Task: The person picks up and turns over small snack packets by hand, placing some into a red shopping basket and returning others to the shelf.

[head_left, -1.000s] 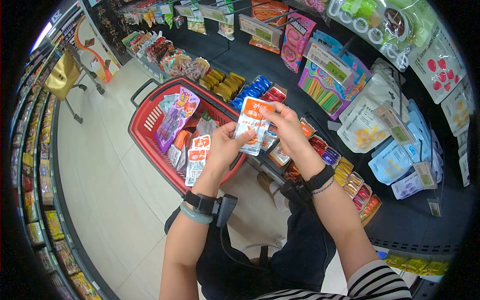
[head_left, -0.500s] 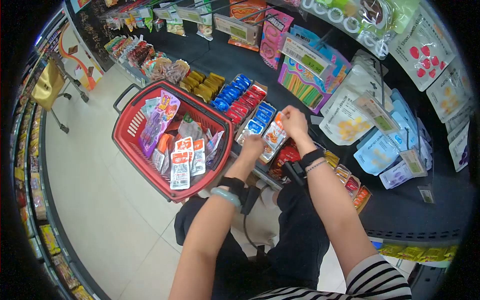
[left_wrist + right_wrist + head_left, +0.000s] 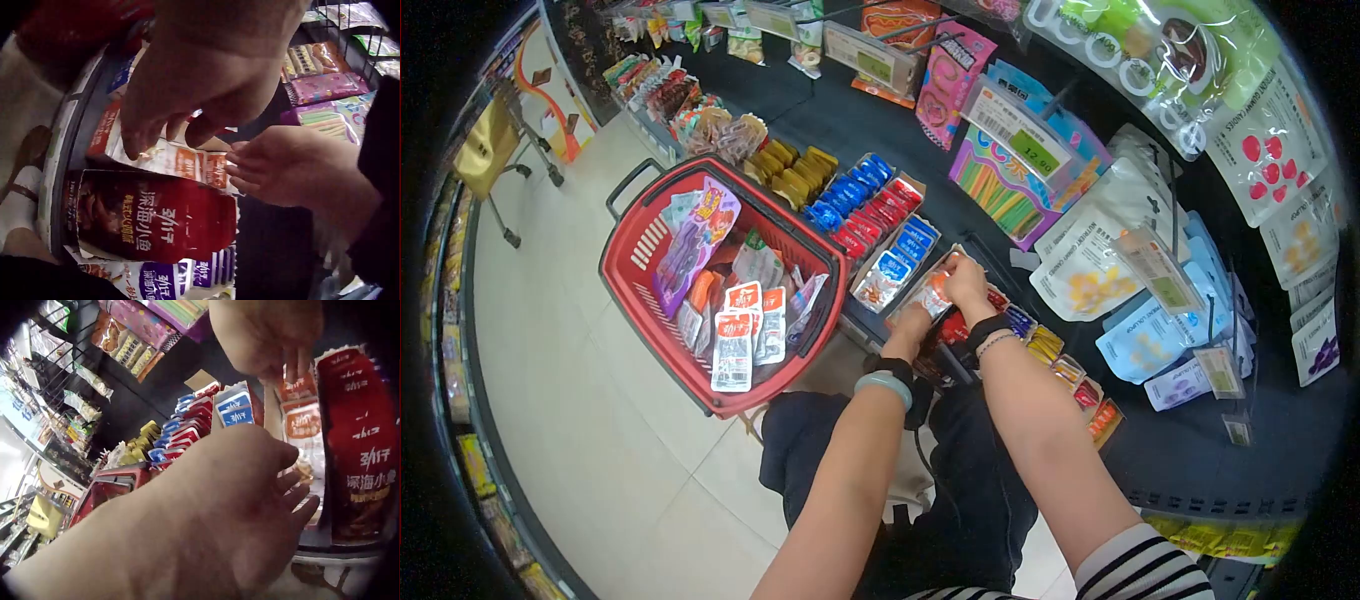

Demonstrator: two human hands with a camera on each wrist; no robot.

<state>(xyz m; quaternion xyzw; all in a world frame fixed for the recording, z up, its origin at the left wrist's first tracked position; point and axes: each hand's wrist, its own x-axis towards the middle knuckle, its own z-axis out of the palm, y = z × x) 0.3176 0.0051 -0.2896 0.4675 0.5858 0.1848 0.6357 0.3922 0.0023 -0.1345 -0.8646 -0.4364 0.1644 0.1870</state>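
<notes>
Far L on my feed: red basket (image 3: 632,285), just beside the shelf's (image 3: 1190,460) front edge; loose sachets (image 3: 732,350), white w/ orange tops, lie over other packs inside. Next R, on shelf: blue-topped sachets (image 3: 915,240). Then L hand (image 3: 911,325), fingers apart & relaxed at front end of the boxed orange-and-white sachets (image 3: 304,425), by shelf's front edge. R hand (image 3: 967,280) at their rear end, fingertips touching; can't tell if pinching. Just R: red packs (image 3: 159,215).
</notes>
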